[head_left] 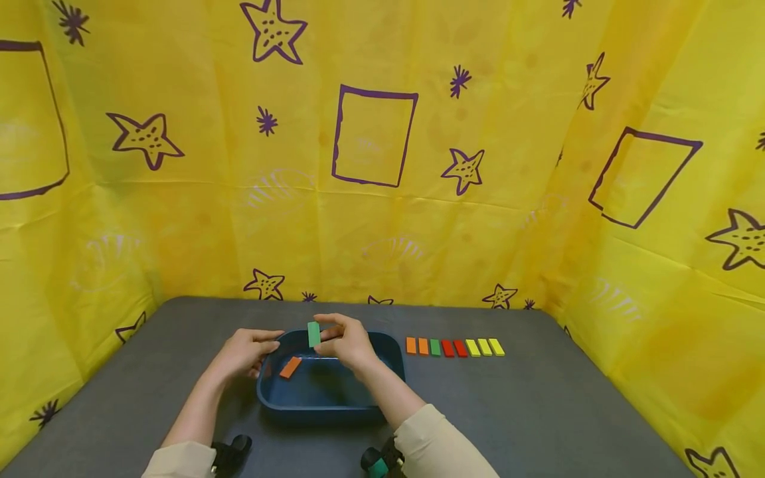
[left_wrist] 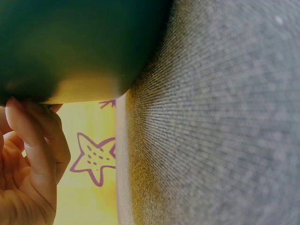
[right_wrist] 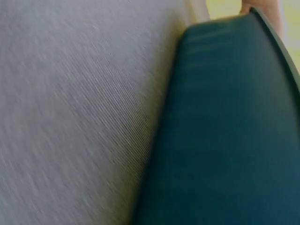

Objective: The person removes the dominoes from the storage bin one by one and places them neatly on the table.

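Note:
A dark blue plastic tub [head_left: 325, 413] sits on the grey table, with an orange block [head_left: 290, 367] lying inside toward its left. My left hand [head_left: 242, 353] holds the tub at its left rim; the left wrist view shows the fingers of that hand [left_wrist: 35, 154] bent against the tub's wall [left_wrist: 84, 51]. Above the back part of the tub, my right hand [head_left: 348, 342] pinches a green block [head_left: 313, 334] upright between thumb and fingers. The right wrist view is mostly filled by the tub's outer side [right_wrist: 229, 122]; the green block is out of that view.
Right of the tub, a row of flat blocks runs along the table: two orange [head_left: 417, 346], one green [head_left: 435, 347], two red [head_left: 453, 348] and three yellow [head_left: 485, 347]. A yellow curtain [head_left: 382, 226] with purple drawings encloses the grey table [head_left: 526, 411] at the back and sides.

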`<control>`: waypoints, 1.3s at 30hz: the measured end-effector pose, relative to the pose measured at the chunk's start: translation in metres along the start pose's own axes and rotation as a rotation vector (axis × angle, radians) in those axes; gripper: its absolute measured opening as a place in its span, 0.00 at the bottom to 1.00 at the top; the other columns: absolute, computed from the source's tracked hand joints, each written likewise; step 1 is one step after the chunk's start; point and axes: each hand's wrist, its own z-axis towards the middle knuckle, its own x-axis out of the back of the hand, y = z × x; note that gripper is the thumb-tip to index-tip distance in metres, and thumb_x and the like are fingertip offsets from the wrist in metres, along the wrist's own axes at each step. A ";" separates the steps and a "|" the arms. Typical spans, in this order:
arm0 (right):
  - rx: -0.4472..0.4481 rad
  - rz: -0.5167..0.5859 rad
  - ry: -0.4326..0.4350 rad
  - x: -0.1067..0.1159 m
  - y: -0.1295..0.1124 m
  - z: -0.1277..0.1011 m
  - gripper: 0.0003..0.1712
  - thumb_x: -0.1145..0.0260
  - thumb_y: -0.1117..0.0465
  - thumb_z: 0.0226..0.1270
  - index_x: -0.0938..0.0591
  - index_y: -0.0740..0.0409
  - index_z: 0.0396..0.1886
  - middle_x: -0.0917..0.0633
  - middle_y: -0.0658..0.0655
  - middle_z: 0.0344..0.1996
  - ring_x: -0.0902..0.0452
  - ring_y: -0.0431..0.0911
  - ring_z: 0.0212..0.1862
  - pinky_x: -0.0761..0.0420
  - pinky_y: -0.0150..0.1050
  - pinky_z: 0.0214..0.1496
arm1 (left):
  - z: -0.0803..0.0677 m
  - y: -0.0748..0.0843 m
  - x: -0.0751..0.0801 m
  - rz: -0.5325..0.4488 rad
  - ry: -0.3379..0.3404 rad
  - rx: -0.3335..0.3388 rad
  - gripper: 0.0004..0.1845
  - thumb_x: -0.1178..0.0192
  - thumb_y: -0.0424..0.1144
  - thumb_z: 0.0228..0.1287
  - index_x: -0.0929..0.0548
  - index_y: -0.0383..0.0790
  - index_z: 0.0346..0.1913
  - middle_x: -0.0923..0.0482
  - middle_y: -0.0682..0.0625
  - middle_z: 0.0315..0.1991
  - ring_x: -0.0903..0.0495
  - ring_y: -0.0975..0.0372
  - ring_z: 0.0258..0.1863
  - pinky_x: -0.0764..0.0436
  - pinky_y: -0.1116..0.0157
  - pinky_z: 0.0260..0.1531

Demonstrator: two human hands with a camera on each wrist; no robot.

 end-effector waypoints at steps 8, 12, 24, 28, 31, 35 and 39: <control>0.032 -0.088 0.026 0.027 -0.012 0.008 0.31 0.28 0.74 0.55 0.18 0.51 0.60 0.17 0.63 0.41 0.21 0.46 0.38 0.15 0.37 0.40 | 0.000 0.001 0.001 0.004 -0.002 -0.006 0.25 0.45 0.38 0.72 0.28 0.33 0.68 0.36 0.53 0.16 0.34 0.63 0.13 0.25 0.69 0.18; 0.047 -0.120 0.038 0.043 -0.015 0.011 0.31 0.29 0.74 0.55 0.18 0.52 0.60 0.16 0.66 0.43 0.20 0.47 0.40 0.14 0.41 0.45 | 0.000 0.001 0.001 0.004 -0.004 -0.007 0.24 0.45 0.38 0.72 0.28 0.33 0.68 0.37 0.53 0.16 0.34 0.63 0.14 0.25 0.69 0.18; 0.038 -0.087 0.099 0.079 -0.008 0.014 0.33 0.31 0.77 0.54 0.19 0.57 0.61 0.17 0.68 0.46 0.20 0.49 0.44 0.13 0.41 0.46 | -0.001 0.001 0.000 0.013 0.000 0.011 0.24 0.46 0.37 0.72 0.27 0.33 0.68 0.36 0.52 0.16 0.34 0.63 0.14 0.25 0.70 0.18; 0.033 -0.073 0.136 0.086 -0.004 0.014 0.33 0.33 0.79 0.53 0.19 0.58 0.61 0.18 0.68 0.47 0.20 0.50 0.43 0.13 0.40 0.45 | -0.001 0.001 -0.001 0.014 0.004 0.013 0.24 0.46 0.37 0.72 0.28 0.33 0.68 0.36 0.52 0.16 0.33 0.63 0.13 0.25 0.69 0.18; 0.032 -0.080 0.157 0.092 -0.001 0.013 0.33 0.34 0.79 0.53 0.19 0.58 0.61 0.18 0.68 0.49 0.20 0.51 0.45 0.14 0.40 0.45 | 0.000 0.001 -0.001 0.010 0.007 0.019 0.24 0.46 0.36 0.72 0.27 0.34 0.68 0.36 0.52 0.16 0.33 0.63 0.13 0.25 0.70 0.18; 0.022 -0.087 0.181 0.101 0.004 0.013 0.32 0.35 0.79 0.54 0.19 0.58 0.61 0.17 0.69 0.52 0.20 0.52 0.48 0.14 0.39 0.46 | 0.000 0.002 -0.001 0.011 0.010 0.017 0.24 0.46 0.36 0.72 0.27 0.34 0.68 0.35 0.52 0.16 0.33 0.63 0.14 0.25 0.70 0.18; -0.003 -0.095 0.188 0.111 0.010 0.013 0.32 0.35 0.79 0.56 0.20 0.57 0.62 0.17 0.69 0.53 0.20 0.53 0.49 0.15 0.37 0.45 | 0.000 0.002 0.000 0.005 0.013 0.022 0.24 0.46 0.36 0.72 0.27 0.34 0.68 0.34 0.52 0.16 0.32 0.63 0.14 0.25 0.70 0.18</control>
